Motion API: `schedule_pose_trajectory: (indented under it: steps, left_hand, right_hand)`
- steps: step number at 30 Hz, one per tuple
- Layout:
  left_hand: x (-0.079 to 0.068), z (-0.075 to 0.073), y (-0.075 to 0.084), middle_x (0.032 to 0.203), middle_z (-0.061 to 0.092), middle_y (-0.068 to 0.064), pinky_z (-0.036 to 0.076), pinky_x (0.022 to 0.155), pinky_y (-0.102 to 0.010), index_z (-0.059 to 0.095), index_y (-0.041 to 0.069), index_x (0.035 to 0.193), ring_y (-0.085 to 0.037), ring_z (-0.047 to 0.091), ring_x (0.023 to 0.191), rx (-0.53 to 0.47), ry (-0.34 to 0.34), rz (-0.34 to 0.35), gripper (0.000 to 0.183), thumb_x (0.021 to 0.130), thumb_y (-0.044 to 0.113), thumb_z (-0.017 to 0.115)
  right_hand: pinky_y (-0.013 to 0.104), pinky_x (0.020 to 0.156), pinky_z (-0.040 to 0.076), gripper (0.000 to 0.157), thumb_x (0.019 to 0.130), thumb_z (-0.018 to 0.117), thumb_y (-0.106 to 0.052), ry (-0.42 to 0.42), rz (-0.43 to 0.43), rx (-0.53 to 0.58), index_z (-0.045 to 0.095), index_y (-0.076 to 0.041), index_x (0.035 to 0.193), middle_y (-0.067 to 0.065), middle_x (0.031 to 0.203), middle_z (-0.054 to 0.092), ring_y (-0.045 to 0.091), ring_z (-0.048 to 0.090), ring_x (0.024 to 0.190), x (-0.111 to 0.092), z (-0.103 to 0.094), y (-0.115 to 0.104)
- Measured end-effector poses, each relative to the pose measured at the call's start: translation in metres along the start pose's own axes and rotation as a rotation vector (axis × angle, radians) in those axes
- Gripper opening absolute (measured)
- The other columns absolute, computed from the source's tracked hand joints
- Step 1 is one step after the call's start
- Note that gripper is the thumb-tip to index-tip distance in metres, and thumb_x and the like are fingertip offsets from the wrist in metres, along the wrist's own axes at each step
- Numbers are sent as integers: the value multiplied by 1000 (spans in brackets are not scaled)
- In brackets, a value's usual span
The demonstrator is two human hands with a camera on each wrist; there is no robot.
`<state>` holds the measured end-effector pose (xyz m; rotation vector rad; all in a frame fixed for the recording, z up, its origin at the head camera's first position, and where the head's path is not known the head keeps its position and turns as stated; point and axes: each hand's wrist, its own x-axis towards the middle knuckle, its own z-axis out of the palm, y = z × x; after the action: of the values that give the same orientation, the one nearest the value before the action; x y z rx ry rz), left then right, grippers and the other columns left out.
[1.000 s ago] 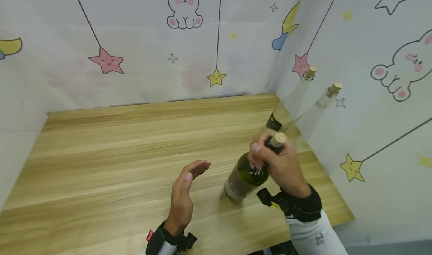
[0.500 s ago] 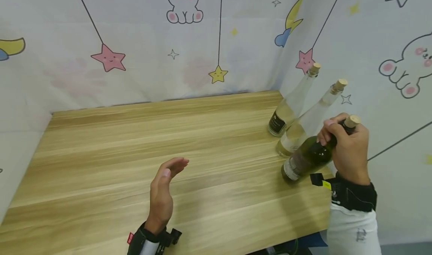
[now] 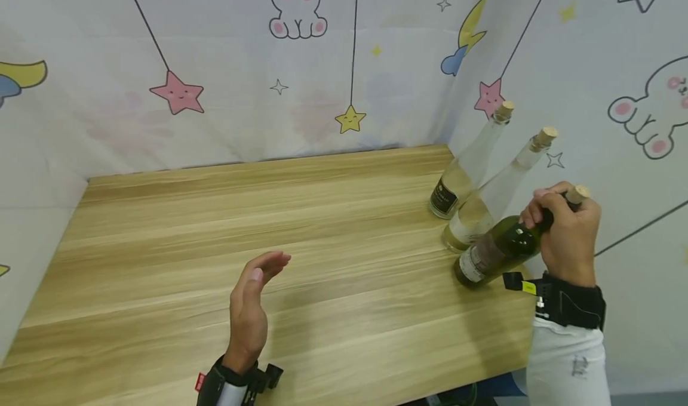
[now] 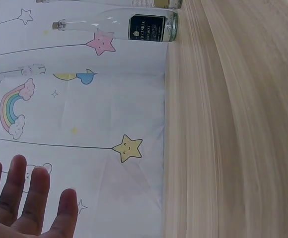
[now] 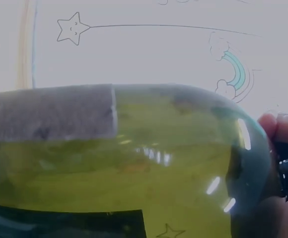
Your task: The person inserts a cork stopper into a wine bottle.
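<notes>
My right hand [image 3: 568,233] grips the dark neck of a green wine bottle [image 3: 507,243], just under its cork [image 3: 577,194]. The bottle's base is at the right part of the table, in front of a clear corked bottle [image 3: 475,218] with a pale label. Behind that one stands another clear bottle [image 3: 463,170] with a black label. In the right wrist view the green glass [image 5: 183,173] fills most of the picture, fingertips [image 5: 269,124] at its neck. My left hand [image 3: 249,316] is held over the table with straight fingers and nothing in it.
A wooden table [image 3: 215,227] spreads under both hands. White fabric walls [image 3: 231,107] with printed stars and rabbits rise at its back and sides. Dark items [image 3: 462,394] lie below the front edge at the right.
My right hand has carried the green bottle from mid-right to the right side, beside the two clear bottles. My left hand has drifted left. Over the last half second little has shifted.
</notes>
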<state>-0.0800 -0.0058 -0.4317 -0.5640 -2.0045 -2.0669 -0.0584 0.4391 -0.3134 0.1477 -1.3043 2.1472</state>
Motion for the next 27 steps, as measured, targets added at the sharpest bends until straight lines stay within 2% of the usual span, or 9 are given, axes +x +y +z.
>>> schedule_pose_trajectory:
  steps: [8, 14, 22, 27]
  left_hand:
    - [-1, -3, 1, 124, 64, -13, 45, 104, -24, 56, -3, 132, -23, 58, 119, 6, 13, -44, 46, 109, 19, 22]
    - [-2, -3, 2, 124, 64, -14, 45, 104, -25, 55, -4, 132, -23, 58, 119, 12, 11, -41, 46, 109, 19, 22]
    - [-5, -3, 2, 124, 64, -16, 44, 104, -22, 56, -6, 131, -22, 58, 120, 3, 14, -43, 44, 110, 14, 22]
    - [-4, -2, 2, 125, 64, -13, 43, 106, -22, 57, -2, 130, -21, 57, 121, 12, 2, -56, 43, 110, 15, 23]
  right_hand:
    - [30, 39, 45, 24, 93, 52, 19, 28, 0, -32, 52, 11, 71, 15, 54, 48, 24, 43, 43, 1, -5, 5]
    - [30, 40, 45, 23, 93, 53, 19, 34, -11, -53, 52, 11, 72, 15, 55, 49, 23, 43, 43, 0, -2, 9]
    - [27, 40, 48, 26, 91, 59, 17, 106, -59, -188, 53, 9, 66, 12, 51, 49, 21, 46, 40, 2, 4, 18]
    - [28, 47, 56, 19, 90, 65, 13, 122, -51, -207, 57, 12, 72, 14, 56, 57, 24, 58, 44, 2, -2, 18]
